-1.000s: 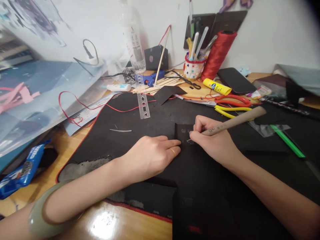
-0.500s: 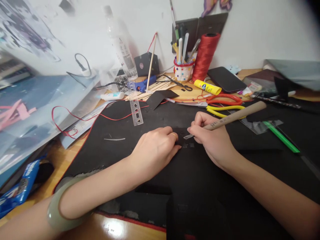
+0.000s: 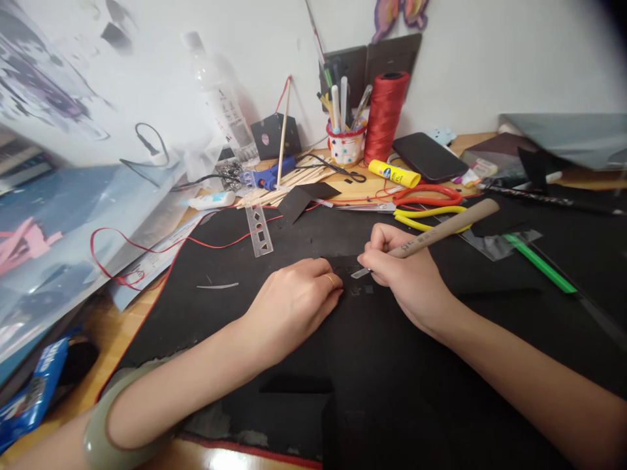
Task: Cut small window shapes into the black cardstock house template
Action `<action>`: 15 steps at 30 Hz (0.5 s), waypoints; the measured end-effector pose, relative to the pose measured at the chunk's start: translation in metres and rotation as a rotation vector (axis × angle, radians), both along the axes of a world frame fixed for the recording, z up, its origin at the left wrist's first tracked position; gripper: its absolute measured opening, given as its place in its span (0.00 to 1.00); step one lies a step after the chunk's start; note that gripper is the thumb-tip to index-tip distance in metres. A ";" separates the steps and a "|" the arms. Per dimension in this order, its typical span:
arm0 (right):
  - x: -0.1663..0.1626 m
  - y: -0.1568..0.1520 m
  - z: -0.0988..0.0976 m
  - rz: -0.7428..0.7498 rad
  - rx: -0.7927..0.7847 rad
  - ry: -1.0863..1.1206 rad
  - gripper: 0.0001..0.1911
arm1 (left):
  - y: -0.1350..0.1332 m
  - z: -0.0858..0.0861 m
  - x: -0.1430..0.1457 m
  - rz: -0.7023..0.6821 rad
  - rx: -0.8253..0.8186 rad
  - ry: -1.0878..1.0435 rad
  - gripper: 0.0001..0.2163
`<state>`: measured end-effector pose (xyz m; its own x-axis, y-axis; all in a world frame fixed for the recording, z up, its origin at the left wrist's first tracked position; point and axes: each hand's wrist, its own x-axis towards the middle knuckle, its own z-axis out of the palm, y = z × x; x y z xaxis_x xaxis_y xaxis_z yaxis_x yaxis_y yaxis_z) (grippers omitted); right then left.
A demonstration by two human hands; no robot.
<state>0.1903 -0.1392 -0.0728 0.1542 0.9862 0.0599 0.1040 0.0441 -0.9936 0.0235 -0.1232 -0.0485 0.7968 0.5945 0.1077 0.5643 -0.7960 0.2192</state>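
Note:
My right hand point(image 3: 406, 274) grips a craft knife point(image 3: 431, 236) with a thick wooden handle, like a pen. Its slanted blade points left and meets black paper point(image 3: 372, 352) in the middle of the mat. Small cut marks and tiny loose bits show on the paper around the tip. Just left of the blade, my left hand point(image 3: 294, 303) presses the black paper with curled fingers held together; its fingertips are partly hidden. A ring and a pale green bangle are on that arm. Paper and mat are both black, so the paper's outline is hard to make out.
A clear stencil ruler point(image 3: 259, 232) and a thin pale strip point(image 3: 218, 286) lie left on the black mat point(image 3: 230, 261). Behind are red-handled scissors point(image 3: 428, 194), yellow-handled pliers point(image 3: 431, 215), a glue stick point(image 3: 394, 174), a red thread spool point(image 3: 386, 117) and wooden sticks point(image 3: 306, 173).
The whole view has shifted, so things appear further left and slightly lower. Both hands keep nearly the same places on the paper, with the knife tip still at the cut marks.

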 end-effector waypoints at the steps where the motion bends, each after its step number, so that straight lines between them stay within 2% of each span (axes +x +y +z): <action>1: 0.000 0.000 0.000 0.002 0.000 0.001 0.13 | 0.001 0.000 0.000 -0.001 -0.014 -0.004 0.08; 5: 0.000 0.000 0.001 0.009 0.001 0.009 0.12 | 0.002 0.001 0.000 -0.002 -0.029 0.026 0.07; 15: -0.002 -0.001 0.003 -0.028 -0.003 0.008 0.11 | -0.007 0.002 0.003 -0.039 0.120 0.104 0.13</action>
